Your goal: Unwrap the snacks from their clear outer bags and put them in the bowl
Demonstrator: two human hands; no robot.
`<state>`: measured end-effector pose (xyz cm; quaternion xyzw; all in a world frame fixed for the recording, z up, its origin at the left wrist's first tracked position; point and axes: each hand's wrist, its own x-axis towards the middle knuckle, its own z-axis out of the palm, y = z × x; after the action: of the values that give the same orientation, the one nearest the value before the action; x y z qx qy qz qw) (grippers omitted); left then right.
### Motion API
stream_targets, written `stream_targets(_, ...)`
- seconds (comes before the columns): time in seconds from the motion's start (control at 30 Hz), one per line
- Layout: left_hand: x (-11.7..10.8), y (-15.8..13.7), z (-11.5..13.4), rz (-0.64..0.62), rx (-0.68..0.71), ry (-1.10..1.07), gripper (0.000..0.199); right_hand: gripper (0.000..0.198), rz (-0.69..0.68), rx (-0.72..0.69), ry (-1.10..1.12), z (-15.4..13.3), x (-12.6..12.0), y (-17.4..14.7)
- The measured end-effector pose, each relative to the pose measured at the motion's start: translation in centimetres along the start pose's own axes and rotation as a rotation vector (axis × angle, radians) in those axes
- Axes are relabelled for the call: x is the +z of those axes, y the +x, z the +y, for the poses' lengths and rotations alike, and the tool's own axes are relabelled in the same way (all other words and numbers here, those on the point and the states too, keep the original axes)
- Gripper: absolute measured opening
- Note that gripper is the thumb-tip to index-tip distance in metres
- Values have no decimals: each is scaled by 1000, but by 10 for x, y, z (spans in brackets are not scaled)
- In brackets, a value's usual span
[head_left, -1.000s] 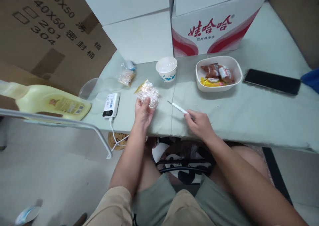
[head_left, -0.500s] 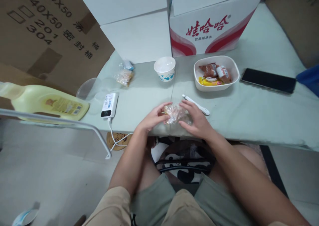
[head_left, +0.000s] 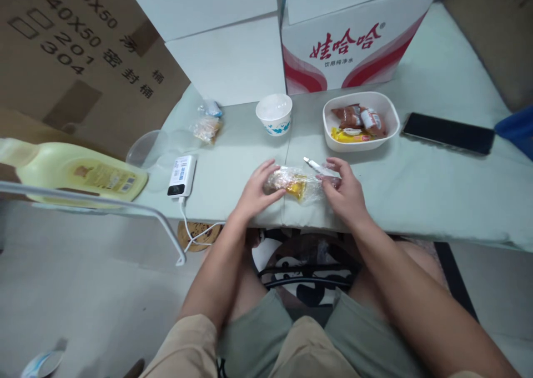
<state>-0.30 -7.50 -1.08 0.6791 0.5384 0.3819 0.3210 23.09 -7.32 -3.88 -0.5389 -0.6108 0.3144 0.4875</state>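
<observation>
At the table's near edge lies a crinkled clear plastic bag (head_left: 310, 192) with something yellow and pale inside. My left hand (head_left: 255, 196) holds its left end, thumb in front and fingers behind. My right hand (head_left: 347, 196) pinches the bag's right end between thumb and fingers, and the plastic is stretched out between both hands. Just behind the bag lies a slim white tool with a dark part near its tip (head_left: 312, 164), partly hidden by the bag and my right hand.
Behind stand a white paper cup (head_left: 275, 114) and a white tub (head_left: 393, 125) with wrapped snacks. A phone (head_left: 449, 134) lies at right. Leftward are a power bank (head_left: 182, 175) with a cable, small packets (head_left: 207, 128) and a yellow bottle (head_left: 83, 172). Boxes (head_left: 225, 61) line the back.
My right hand has moved right, drawing out the bag's end. The bag is now longer and flatter, and its yellow contents show more.
</observation>
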Motion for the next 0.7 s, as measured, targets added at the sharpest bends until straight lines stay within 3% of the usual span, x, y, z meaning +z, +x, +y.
stream_targets(0.1, 4, 1, -2, 32, -38, -14, 23, 35, 1, -15, 20, 2, -1, 1)
stream_targets(0.27, 4, 4, -9, 201, -187, -328, 27, 29, 69, 25, 100, 8, -2, 4)
stream_targets(0.4, 1, 6, -3, 275, -335, -599, 28, 25, 140, 66, 55, 11, -5, 9)
stream_targets(0.5, -3, 8, -2, 398, -463, -692, 28, 28, 221, 71, -17, 9, -11, 10)
stream_targets(0.6, -6, 11, -6, 528, -544, -685, 29, 33, 274, -78, -161, 0, -15, 6)
stream_targets(0.7, -6, 12, -12, 570, -502, -573, 38, 28, 102, -285, -325, -8, -10, -3)
